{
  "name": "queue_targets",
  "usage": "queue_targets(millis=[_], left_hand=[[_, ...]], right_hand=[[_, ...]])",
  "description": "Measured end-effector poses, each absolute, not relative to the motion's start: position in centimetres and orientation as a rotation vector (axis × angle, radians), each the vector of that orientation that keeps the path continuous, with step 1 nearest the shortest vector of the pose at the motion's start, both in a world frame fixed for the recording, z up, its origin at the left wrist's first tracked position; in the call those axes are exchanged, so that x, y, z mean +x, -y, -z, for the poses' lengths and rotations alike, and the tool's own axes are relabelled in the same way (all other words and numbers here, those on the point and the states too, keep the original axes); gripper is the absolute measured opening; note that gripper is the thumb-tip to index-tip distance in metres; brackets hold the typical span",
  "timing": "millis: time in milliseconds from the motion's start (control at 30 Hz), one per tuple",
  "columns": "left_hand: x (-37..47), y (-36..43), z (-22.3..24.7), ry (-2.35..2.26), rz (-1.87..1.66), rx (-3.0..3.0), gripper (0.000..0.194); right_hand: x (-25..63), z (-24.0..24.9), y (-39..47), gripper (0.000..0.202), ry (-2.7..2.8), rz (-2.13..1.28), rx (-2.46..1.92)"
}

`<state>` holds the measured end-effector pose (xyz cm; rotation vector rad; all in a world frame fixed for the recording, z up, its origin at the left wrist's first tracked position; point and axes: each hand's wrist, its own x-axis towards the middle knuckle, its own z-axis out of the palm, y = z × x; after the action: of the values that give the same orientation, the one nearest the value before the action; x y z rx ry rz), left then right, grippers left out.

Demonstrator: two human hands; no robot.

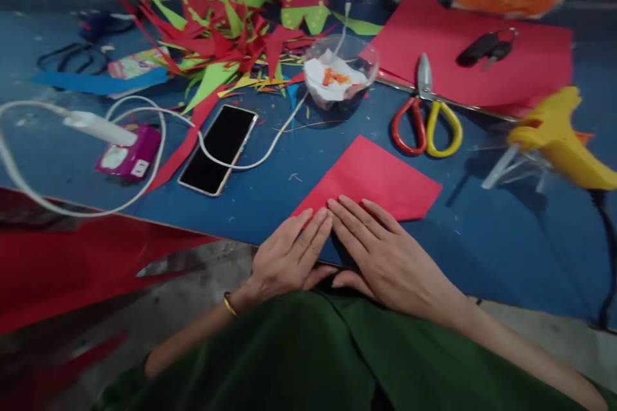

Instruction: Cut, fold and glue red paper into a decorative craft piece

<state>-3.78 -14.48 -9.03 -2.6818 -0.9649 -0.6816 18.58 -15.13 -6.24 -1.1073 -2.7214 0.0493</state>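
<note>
A folded sheet of red paper [371,176] lies flat near the front edge of the blue table. My left hand [292,250] rests on its lower left part, fingers stretched out flat. Beside it my right hand [380,250] presses on the lower edge with straight fingers, the fingertips of both hands almost meeting. Both thumbs hang below, at the table's edge. The hands cover part of the paper's near side. Behind the paper lie scissors [425,109] with one red and one yellow handle, blades pointing away from me.
A phone [219,149], a purple box [129,153] with a white plug and cable, and a glass bowl [342,70] sit left and behind. Red and green paper scraps [216,38] pile up farther back. Keys [488,48] lie on red sheets [525,83]; a yellow glue gun [559,138] stands right.
</note>
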Motion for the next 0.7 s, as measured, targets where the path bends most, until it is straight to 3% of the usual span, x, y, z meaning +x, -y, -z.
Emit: queue_targets(millis=[233, 700], left_hand=[[-4.1, 14.8, 10.0, 0.966, 0.854, -2.594, 0.053], [-4.5, 14.0, 11.3, 0.861, 0.939, -2.544, 0.048]], right_hand=[[18.6, 6.5, 15.1, 0.072, 2.754, 0.055, -1.056], [18.7, 6.3, 14.8, 0.075, 2.87, 0.043, -1.1]])
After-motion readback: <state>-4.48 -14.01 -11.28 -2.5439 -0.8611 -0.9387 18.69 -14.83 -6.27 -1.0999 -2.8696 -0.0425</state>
